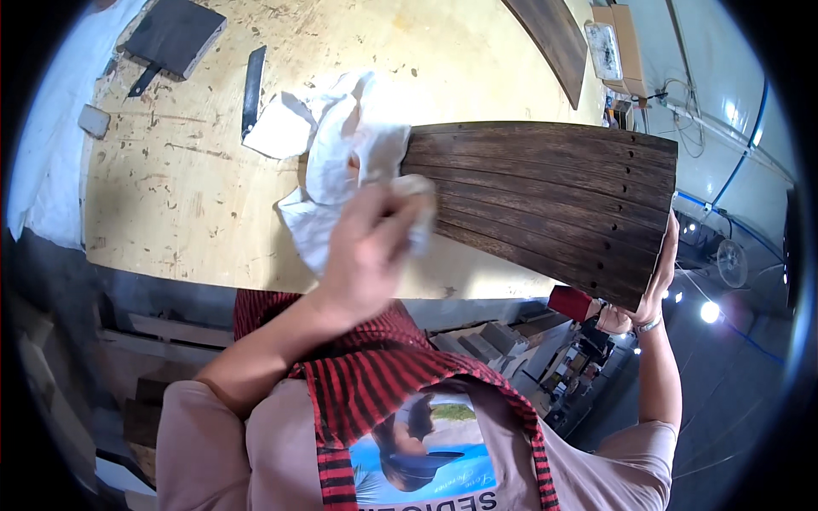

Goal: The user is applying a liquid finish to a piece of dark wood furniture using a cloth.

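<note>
A dark brown slatted wooden panel (545, 192) with small holes near its right end lies tilted over the plywood tabletop (187, 187). My left hand (366, 247) is closed on a crumpled white cloth (341, 153) and presses it against the panel's left end. My right hand (656, 281) grips the panel's lower right corner, past the table's front edge. A wristband shows on the right wrist.
On the table's far left lie a dark square block (175, 34) with a handle, a dark flat blade tool (252, 85) and a small grey block (94, 121). Another dark curved board (554, 38) and a cardboard box (618, 47) sit at the back right. Wood offcuts lie below.
</note>
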`<state>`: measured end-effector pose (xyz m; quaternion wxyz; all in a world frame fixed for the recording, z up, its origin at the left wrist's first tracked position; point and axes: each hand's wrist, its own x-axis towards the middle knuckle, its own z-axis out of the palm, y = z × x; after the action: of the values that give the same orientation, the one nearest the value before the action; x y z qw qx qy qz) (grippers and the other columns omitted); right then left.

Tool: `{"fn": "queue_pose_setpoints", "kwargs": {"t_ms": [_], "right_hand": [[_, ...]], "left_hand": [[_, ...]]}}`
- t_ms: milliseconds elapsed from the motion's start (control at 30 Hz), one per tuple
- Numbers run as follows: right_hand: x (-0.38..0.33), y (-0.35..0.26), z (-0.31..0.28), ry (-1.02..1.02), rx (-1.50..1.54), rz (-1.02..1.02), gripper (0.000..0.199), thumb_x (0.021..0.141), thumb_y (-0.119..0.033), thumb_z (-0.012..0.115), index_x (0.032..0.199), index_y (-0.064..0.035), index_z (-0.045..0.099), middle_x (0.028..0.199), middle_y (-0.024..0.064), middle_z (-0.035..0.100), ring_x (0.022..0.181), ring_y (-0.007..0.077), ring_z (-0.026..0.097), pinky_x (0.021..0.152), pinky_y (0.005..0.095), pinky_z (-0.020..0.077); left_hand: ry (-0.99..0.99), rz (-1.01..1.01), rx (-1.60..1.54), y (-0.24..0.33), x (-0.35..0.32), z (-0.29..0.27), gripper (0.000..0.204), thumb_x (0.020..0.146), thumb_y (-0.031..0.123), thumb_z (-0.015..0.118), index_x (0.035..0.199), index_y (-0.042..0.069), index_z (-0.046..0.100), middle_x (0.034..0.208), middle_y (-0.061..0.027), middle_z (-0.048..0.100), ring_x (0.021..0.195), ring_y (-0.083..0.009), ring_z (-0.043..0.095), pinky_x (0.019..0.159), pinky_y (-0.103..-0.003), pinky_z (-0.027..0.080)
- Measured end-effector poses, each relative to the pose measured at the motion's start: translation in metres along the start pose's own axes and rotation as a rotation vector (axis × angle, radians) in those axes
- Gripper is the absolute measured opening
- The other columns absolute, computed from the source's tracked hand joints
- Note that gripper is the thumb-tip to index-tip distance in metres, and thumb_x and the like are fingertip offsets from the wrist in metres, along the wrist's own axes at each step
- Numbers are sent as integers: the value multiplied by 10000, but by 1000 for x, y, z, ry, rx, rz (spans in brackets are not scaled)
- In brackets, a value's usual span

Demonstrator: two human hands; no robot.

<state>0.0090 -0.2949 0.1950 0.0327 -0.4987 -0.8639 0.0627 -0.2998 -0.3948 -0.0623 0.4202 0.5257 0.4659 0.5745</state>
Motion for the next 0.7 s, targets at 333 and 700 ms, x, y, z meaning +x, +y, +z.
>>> {"fn": "queue_pose_setpoints", "kwargs": {"t_ms": [333,700], "right_hand": [[2,-2,2,3,79,-10,1381,529,-835,716,1471,89,311,1445,251,381,1359,360,376,1146,475,266],[6,3,5,9,97,-7,1316,524,-686,784,1469,94,306,1417,254,399,1337,362,395,1139,467,277]], "left_hand": [[-150,-79,-98,-37,20,3,705,895,-40,554,1536,50,276,1558,-198,340,1455,-317,311,1151,-374,321],[-172,-352,116,-13,27,-28,445,906,-12,543,1349,20,558,1103,-152,707,927,-162,664,838,-274,496]]}}
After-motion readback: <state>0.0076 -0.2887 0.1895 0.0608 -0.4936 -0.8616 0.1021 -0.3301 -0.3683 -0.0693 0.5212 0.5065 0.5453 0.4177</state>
